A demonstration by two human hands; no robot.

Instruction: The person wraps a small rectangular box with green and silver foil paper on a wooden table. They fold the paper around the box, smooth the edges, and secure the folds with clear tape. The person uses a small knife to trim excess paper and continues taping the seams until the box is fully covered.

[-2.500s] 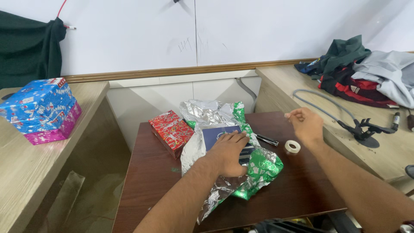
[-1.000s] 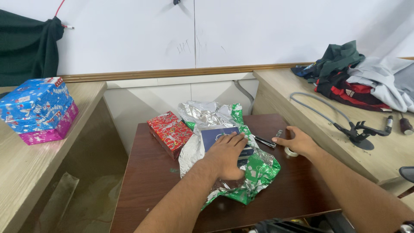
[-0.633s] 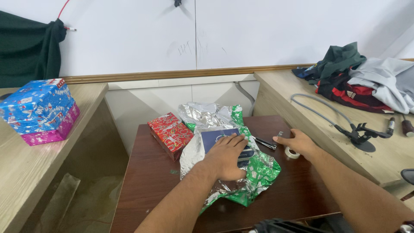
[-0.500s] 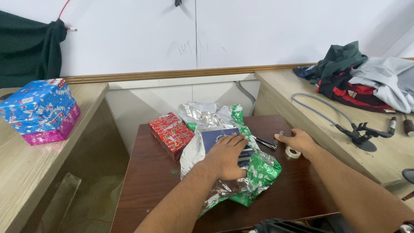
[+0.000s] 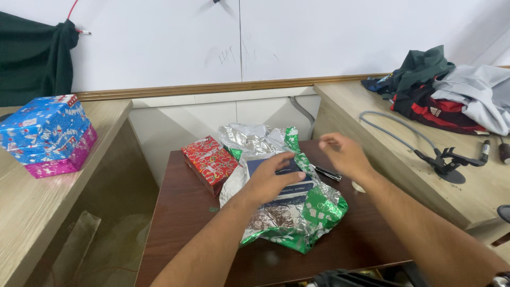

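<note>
Brown and shiny, the small bench [image 5: 186, 234] sits between two pale wooden benches, with a white wall behind. On it lies a dark blue box [image 5: 289, 188] on a crinkly sheet of green and silver wrapping paper [image 5: 297, 223]. The left hand [image 5: 271, 178] rests on top of the box, fingers spread flat, pressing it down and gripping nothing. The right hand [image 5: 342, 154] hangs in the air just beside the box, fingers loosely curled; it is blurry, so whether it pinches a bit of tape cannot be told. A tape roll [image 5: 357, 186] peeks out near that wrist, and a black pen [image 5: 326, 172] lies close to the paper. A red wrapped box [image 5: 210, 162] sits touching the paper's left edge. The paper looks thin and springy, so it could tear or pop open if the left hand lifts. The box could slide on the slick foil. A swinging arm could knock the tape roll off the bench edge.
</note>
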